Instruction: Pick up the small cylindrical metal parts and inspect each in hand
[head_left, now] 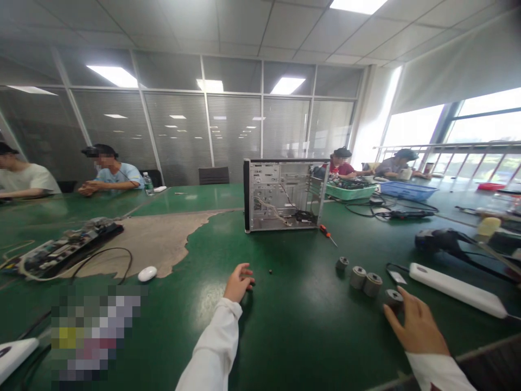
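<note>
So we've got our right hand (417, 323) over on the near right, thumb and fingers curved around a short grey metal cylinder with a dark hole in its top (394, 297). Looks like skin is touching it, but honestly we can't tell if that's a proper grip. The cylinder sits at the near right end of a slanting row: two more matching grey metal cylinders (365, 281) stand side by side just beyond it, and a smaller grey metal cylinder (342, 263) is at the far left end. A long white plastic power strip (456, 289) lies just right of our hand.

Our left hand (239, 283) is open and loose near the middle, fingers slightly curled, nothing visible in it. Just right of its fingertips there's a tiny dark round bit (270, 271) on the shiny green tabletop (293, 331), too small for us to make out.

Farther off stands an open black-and-silver metal computer case (285, 196), upright, with an orange-and-black-handled screwdriver (326, 234) lying by its near right corner.
</note>
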### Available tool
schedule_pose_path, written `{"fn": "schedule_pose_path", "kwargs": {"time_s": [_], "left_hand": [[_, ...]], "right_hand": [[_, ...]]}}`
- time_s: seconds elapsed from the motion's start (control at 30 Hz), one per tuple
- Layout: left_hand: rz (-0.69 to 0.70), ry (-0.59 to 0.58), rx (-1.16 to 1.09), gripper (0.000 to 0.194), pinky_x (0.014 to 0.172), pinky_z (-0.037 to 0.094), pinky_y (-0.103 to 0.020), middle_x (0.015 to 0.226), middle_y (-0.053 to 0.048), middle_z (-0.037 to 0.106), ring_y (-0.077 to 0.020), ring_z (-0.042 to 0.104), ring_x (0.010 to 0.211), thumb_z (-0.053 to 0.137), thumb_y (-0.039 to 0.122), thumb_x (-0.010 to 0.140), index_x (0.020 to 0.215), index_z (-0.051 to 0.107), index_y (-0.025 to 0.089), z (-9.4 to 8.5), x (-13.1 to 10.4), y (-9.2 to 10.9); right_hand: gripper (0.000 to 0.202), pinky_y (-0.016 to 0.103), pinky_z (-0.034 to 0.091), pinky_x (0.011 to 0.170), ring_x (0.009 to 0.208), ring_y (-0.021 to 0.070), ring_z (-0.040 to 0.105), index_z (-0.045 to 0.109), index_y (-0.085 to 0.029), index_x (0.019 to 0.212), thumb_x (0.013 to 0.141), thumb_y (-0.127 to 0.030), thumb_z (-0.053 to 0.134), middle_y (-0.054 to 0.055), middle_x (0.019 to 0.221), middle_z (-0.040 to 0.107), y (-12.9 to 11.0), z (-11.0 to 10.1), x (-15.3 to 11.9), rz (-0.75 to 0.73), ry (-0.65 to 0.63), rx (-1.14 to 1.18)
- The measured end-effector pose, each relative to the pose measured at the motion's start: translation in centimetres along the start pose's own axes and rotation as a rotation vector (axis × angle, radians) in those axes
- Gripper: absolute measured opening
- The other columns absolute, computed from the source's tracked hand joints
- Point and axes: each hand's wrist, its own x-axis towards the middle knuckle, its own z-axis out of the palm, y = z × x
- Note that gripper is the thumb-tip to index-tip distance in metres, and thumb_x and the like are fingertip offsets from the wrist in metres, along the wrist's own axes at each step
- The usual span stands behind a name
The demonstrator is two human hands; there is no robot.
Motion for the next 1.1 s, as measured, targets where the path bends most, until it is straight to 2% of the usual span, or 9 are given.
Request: {"fn": "schedule_pose_path", "kwargs": {"time_s": [0.1,0.17,0.37,0.5,0.6,0.67,0.77,0.87,1.1], "left_hand": [[-0.001,0.009,-0.02,0.039,0.047,0.045,-0.019,0.078,-0.002,0.054,-0.0107,0.058,0.06,0.052,0.007,0.058,0.096,0.047,0.016,0.0,0.1,-0.2],[0.003,0.01,-0.022,0.038,0.047,0.045,-0.02,0.077,-0.002,0.054,-0.0109,0.058,0.06,0.052,0.008,0.058,0.095,0.047,0.016,0.0,0.1,-0.3],[0.014,0.011,-0.008,0.037,0.047,0.044,-0.021,0.077,-0.003,0.054,-0.0115,0.058,0.06,0.053,0.009,0.057,0.093,0.048,0.015,0.0,0.1,-0.3],[0.01,0.003,0.005,0.037,0.048,0.044,-0.02,0.077,-0.003,0.054,-0.0107,0.058,0.059,0.052,0.007,0.058,0.094,0.048,0.015,0.0,0.0,0.0],[0.009,0.002,0.007,0.037,0.049,0.044,-0.021,0.078,-0.003,0.054,-0.0111,0.058,0.059,0.053,0.008,0.058,0.094,0.048,0.015,0.0,-0.1,0.3],[0.004,0.003,0.008,0.037,0.049,0.045,-0.022,0.078,-0.003,0.054,-0.0116,0.058,0.059,0.054,0.009,0.058,0.094,0.048,0.015,0.0,0.0,0.3],[-0.003,-0.003,0.001,0.038,0.048,0.045,-0.021,0.078,-0.003,0.054,-0.0118,0.059,0.06,0.053,0.008,0.058,0.095,0.047,0.015,0.0,0.0,0.3],[-0.006,-0.002,-0.009,0.038,0.048,0.045,-0.02,0.078,-0.003,0.054,-0.0112,0.059,0.06,0.051,0.005,0.059,0.096,0.047,0.015,-0.1,0.1,0.3],[-0.024,0.017,-0.035,0.038,0.046,0.045,-0.018,0.077,-0.002,0.055,-0.0104,0.058,0.058,0.05,0.003,0.058,0.094,0.048,0.015,0.0,0.0,0.3]], "right_hand": [[0.05,0.044,0.041,0.071,0.098,0.0347,0.047,0.045,-0.012,0.111,0.069,-0.039,0.045,0.019,0.112,0.044,-1.9,-1.3,0.0,0.02,0.116,-0.092],[0.043,0.043,0.04,0.073,0.098,0.0326,0.047,0.047,-0.015,0.109,0.07,-0.034,0.045,0.016,0.114,0.044,-4.6,-2.1,-0.3,-0.044,0.095,-0.044],[0.034,0.037,0.035,0.084,0.102,0.0231,0.046,0.05,-0.022,0.106,0.073,-0.024,0.043,0.009,0.112,0.05,-14.0,-2.9,-0.6,-0.457,-0.232,0.311],[0.044,0.035,0.037,0.083,0.103,0.0218,0.044,0.042,-0.022,0.117,0.073,-0.019,0.041,0.01,0.115,0.048,-19.9,-0.7,1.0,-0.582,-0.538,0.416],[0.053,0.04,0.037,0.079,0.106,0.0265,0.041,0.037,-0.022,0.122,0.07,-0.018,0.046,0.013,0.124,0.041,-23.5,2.4,2.3,-0.557,-0.608,0.368],[0.046,0.041,0.037,0.078,0.103,0.0263,0.043,0.042,-0.025,0.117,0.072,-0.015,0.043,0.012,0.123,0.042,-25.0,4.6,2.9,-0.551,-0.597,0.349],[0.035,0.036,0.038,0.078,0.097,0.0216,0.046,0.054,-0.024,0.103,0.075,-0.01,0.038,0.01,0.107,0.054,-26.0,6.8,3.3,-0.602,-0.559,0.388],[0.03,0.029,0.039,0.075,0.089,0.0172,0.048,0.06,-0.02,0.09,0.076,-0.007,0.036,0.008,0.093,0.059,-25.6,7.5,3.1,-0.644,-0.551,0.42],[0.028,0.026,0.041,0.07,0.078,0.015,0.051,0.058,-0.019,0.08,0.076,-0.006,0.034,0.006,0.082,0.06,-21.5,4.3,1.8,-0.692,-0.521,0.426]]}}
